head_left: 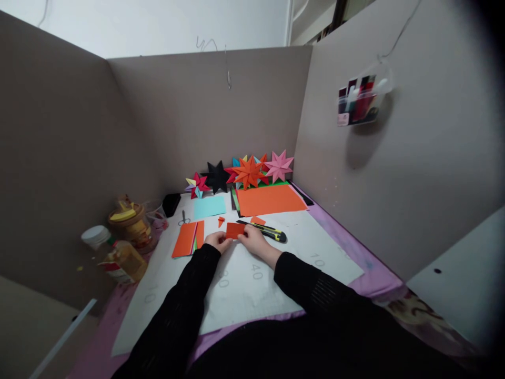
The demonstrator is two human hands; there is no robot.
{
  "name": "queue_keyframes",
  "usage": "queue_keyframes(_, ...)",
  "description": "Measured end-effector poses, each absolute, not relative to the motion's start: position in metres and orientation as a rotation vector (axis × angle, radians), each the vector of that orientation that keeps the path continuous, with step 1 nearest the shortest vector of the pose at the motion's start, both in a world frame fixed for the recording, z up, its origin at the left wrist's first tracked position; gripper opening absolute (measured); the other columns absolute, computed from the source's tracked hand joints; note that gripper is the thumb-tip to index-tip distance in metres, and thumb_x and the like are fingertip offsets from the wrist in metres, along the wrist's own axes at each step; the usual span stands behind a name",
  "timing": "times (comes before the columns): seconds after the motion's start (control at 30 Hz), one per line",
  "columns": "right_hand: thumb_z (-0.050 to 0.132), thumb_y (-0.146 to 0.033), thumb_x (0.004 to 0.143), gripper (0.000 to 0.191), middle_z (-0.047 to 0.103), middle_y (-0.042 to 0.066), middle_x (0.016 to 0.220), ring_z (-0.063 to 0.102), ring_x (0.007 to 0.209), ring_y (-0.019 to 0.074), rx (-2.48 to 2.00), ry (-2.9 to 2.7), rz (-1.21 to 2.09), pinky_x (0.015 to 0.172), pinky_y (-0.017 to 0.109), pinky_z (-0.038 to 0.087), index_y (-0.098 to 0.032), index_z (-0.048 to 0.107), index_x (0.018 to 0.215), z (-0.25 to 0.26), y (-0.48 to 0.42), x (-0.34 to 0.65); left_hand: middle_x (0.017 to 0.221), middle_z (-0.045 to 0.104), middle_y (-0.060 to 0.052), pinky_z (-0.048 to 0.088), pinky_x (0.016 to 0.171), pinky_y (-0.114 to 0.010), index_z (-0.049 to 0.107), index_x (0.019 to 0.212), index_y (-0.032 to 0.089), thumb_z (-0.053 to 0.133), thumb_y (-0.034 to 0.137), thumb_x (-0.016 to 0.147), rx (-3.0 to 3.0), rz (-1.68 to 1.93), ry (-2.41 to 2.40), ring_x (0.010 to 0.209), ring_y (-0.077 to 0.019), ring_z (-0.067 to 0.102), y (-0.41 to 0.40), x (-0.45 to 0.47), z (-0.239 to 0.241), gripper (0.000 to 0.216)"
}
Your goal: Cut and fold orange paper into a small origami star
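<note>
There are two hands [256, 241], one cutter [273, 232], one pair of scissors [183, 220], one bottle [125, 258] and at least five stars [250, 172], overlaps hiding the exact number.

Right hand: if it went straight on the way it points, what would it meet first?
The orange paper that the right hand already holds comes first. Beyond it, the small folded orange piece looks roughly in line, though depth is unclear from this view.

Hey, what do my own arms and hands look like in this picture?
Your left hand and right hand look bare, without gloves. Both arms wear long black sleeves: the left sleeve and the right sleeve. The right one has a patch of fine pale lines on the forearm; I can't tell whether they're openwork or stripes.
</note>
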State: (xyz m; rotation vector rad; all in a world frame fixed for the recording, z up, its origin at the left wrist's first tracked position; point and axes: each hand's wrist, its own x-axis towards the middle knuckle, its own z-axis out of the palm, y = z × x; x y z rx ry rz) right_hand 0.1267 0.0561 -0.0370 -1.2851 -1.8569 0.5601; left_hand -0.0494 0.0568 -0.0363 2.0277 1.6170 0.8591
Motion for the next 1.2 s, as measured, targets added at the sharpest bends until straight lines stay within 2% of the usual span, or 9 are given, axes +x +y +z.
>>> queue_keyframes(0.07, 0.052, -0.018, 0.073, 0.01, 0.057, 0.004, 0.079, 0.05, 0.072, 0.0143, -1.256, -1.832, 0.578, 0.067, 0.025, 0.039, -0.013, 0.06, 0.076, -0.037, 0.056, 0.126, 0.045, 0.045, 0.004, 0.03, 0.044, -0.02, 0.062, 0.061, 0.014, 0.059, 0.044, 0.063, 1.954, 0.919, 1.603, 0.045, -0.0085, 0.039, 0.056, -0.047, -0.036, 0.03)
queue_keyframes(0.17, 0.052, -0.02, 0.072, 0.01, 0.057, 0.003, 0.075, 0.05, 0.068, 0.014, -1.241, -1.775, 0.638, 0.063, 0.025, 0.039, -0.013, 0.059, 0.072, -0.036, 0.054, 0.126, 0.044, 0.045, 0.005, 0.031, 0.044, -0.02, 0.062, 0.061, 0.014, 0.058, 0.044, 0.063, 1.841, 0.982, 1.587, 0.044, -0.0084, 0.039, 0.056, -0.046, -0.037, 0.031)
queue_keyframes(0.27, 0.052, -0.022, 0.071, 0.012, 0.058, 0.003, 0.071, 0.05, 0.062, 0.0133, -1.254, -1.679, 0.768, 0.058, 0.024, 0.038, -0.013, 0.058, 0.071, -0.032, 0.052, 0.126, 0.048, 0.051, 0.003, 0.036, 0.048, -0.021, 0.065, 0.066, 0.014, 0.057, 0.044, 0.065, 1.838, 1.033, 1.585, 0.047, -0.0101, 0.044, 0.058, -0.048, -0.037, 0.03)
queue_keyframes(0.4, 0.052, -0.022, 0.068, 0.013, 0.06, 0.002, 0.069, 0.051, 0.059, 0.0126, -1.181, -1.539, 1.007, 0.054, 0.022, 0.038, -0.012, 0.059, 0.073, -0.026, 0.048, 0.128, 0.064, 0.064, -0.001, 0.045, 0.057, -0.024, 0.065, 0.085, 0.016, 0.063, 0.036, 0.062, 1.919, 1.187, 1.496, 0.054, -0.0118, 0.054, 0.054, -0.048, -0.033, 0.031)
queue_keyframes(0.47, 0.052, -0.022, 0.068, 0.013, 0.06, 0.002, 0.068, 0.05, 0.057, 0.0118, -1.132, -1.485, 1.093, 0.053, 0.021, 0.038, -0.012, 0.059, 0.073, -0.024, 0.046, 0.128, 0.07, 0.068, -0.002, 0.048, 0.062, -0.025, 0.065, 0.088, 0.018, 0.065, 0.034, 0.062, 1.945, 1.242, 1.534, 0.058, -0.0132, 0.059, 0.05, -0.047, -0.028, 0.031)
queue_keyframes(0.67, 0.053, -0.024, 0.068, 0.014, 0.054, -0.002, 0.056, 0.044, 0.047, 0.009, -1.094, -1.415, 1.195, 0.045, 0.02, 0.033, -0.012, 0.058, 0.075, -0.024, 0.043, 0.126, 0.069, 0.07, -0.001, 0.049, 0.065, -0.025, 0.069, 0.077, 0.022, 0.063, 0.035, 0.069, 2.107, 1.189, 1.714, 0.062, -0.0151, 0.063, 0.044, -0.047, -0.023, 0.016)
queue_keyframes(0.8, 0.053, -0.028, 0.069, 0.014, 0.048, -0.005, 0.047, 0.04, 0.04, 0.0082, -1.12, -1.38, 1.241, 0.039, 0.019, 0.03, -0.014, 0.053, 0.072, -0.027, 0.043, 0.126, 0.074, 0.071, -0.001, 0.049, 0.066, -0.025, 0.069, 0.08, 0.022, 0.061, 0.034, 0.072, 2.217, 1.167, 1.76, 0.068, -0.0161, 0.065, 0.045, -0.047, -0.025, 0.017)
queue_keyframes(1.03, 0.053, -0.033, 0.072, 0.019, 0.047, -0.005, 0.046, 0.038, 0.035, 0.0059, -1.047, -1.373, 1.343, 0.034, 0.017, 0.027, -0.015, 0.05, 0.068, -0.032, 0.044, 0.126, 0.08, 0.071, -0.005, 0.048, 0.069, -0.027, 0.069, 0.081, 0.021, 0.056, 0.035, 0.076, 2.297, 1.172, 1.764, 0.072, -0.0188, 0.065, 0.041, -0.048, -0.019, 0.019)
queue_keyframes(1.2, 0.054, -0.034, 0.071, 0.02, 0.049, -0.004, 0.049, 0.039, 0.038, 0.0067, -1.051, -1.372, 1.303, 0.037, 0.018, 0.028, -0.015, 0.051, 0.071, -0.03, 0.043, 0.126, 0.064, 0.068, -0.003, 0.048, 0.061, -0.025, 0.066, 0.073, 0.018, 0.057, 0.036, 0.073, 1.967, 1.257, 1.586, 0.058, -0.0152, 0.062, 0.043, -0.043, -0.019, 0.021)
